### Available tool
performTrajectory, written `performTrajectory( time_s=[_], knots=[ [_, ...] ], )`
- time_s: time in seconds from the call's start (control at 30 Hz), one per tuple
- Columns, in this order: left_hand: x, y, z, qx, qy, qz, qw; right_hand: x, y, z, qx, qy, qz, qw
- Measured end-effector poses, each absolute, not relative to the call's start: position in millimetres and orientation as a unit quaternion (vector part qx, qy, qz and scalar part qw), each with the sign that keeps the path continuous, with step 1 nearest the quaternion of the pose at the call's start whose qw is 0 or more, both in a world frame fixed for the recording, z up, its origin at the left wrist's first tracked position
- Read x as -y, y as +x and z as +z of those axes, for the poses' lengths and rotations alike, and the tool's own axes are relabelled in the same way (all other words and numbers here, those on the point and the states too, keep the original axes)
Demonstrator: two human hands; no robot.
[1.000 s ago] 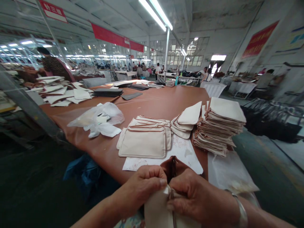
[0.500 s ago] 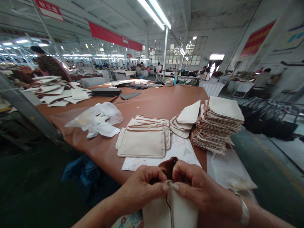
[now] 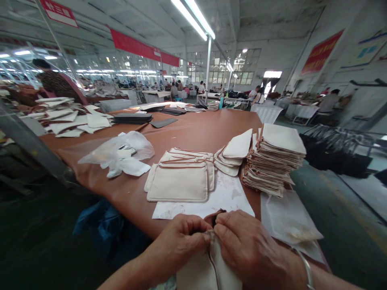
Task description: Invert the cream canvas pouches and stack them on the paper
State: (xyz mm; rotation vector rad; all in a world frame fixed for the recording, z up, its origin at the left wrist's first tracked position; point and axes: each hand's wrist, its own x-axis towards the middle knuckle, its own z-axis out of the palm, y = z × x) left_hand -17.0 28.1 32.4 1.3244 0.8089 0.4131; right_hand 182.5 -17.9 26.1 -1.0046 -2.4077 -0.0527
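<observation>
Pointing forward, cream piece point(image 3: 193, 270), long axis front-to-back

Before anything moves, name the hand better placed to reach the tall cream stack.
Right, I'd judge: the right hand is nearer the tall cream stack, on its own side. It and the left hand both hold the cream piece.

Your left hand point(image 3: 184, 243), near 6 o'clock in the head view, was bare, and so was your right hand point(image 3: 252, 243), toward 5 o'clock. Both forearms were uncovered as far as they showed. You wore 1 slim, silver-coloured bangle point(image 3: 308, 269) at the right wrist, about 4 o'clock, its rounded band shining. Just past 6 o'clock peeped a sliver of pale, patterned cloth point(image 3: 169, 283), too small to tell which garment.
</observation>
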Motion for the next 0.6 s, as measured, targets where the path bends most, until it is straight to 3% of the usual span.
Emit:
performTrajectory(
  time_s=[0.23, 0.3, 0.47, 0.6],
  knots=[
    [-23, -16, 36, -0.358, 0.592, 0.187, 0.698, 16, 171, 14, 0.862, -0.41, -0.033, 0.297],
    [-24, -19, 36, -0.355, 0.603, 0.168, 0.695, 7, 176, 20, 0.846, -0.439, 0.071, 0.294],
    [-26, -26, 39, -0.347, 0.581, 0.153, 0.72, -14, 200, 49, 0.708, -0.386, 0.522, 0.277],
    [-26, -27, 41, -0.339, 0.551, 0.168, 0.744, -11, 204, 53, 0.688, -0.345, 0.56, 0.307]
  ],
)
